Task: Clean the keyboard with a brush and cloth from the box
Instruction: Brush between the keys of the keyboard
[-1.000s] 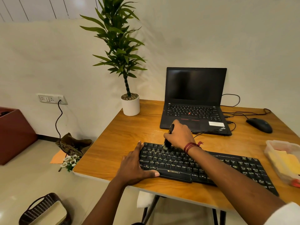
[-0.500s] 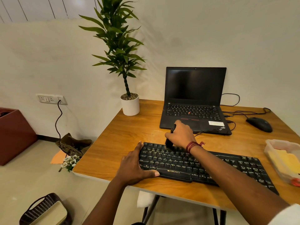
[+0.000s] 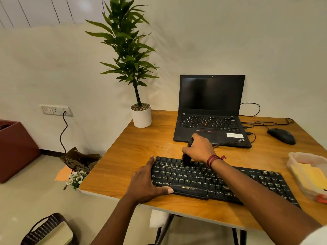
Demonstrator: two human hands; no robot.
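Head view: my right hand [image 3: 199, 147] grips the brush [image 3: 186, 158] bristles-down on the keyboard [image 3: 221, 181], whose length runs rightward; my left hand [image 3: 146, 181] lies flat, bracing its left end.

Warm, soft indoor light fills the scene, moderately bright and even. The potted plant [image 3: 128, 55] throws faint, diffuse leaf shadows onto the wall [image 3: 221, 32] to its right, so light seems to come from the left and above. A pale sheen lies across the wooden table [image 3: 141, 144] near its middle. The laptop [image 3: 211, 110] screen is dark, without glare. Focus is fairly sharp at centre (keyboard [image 3: 221, 181] legends are partly readable), softer toward the borders. Wide-angle distortion bends the table edges and stretches the plastic box [image 3: 307, 172] and forearms at the frame's margins.
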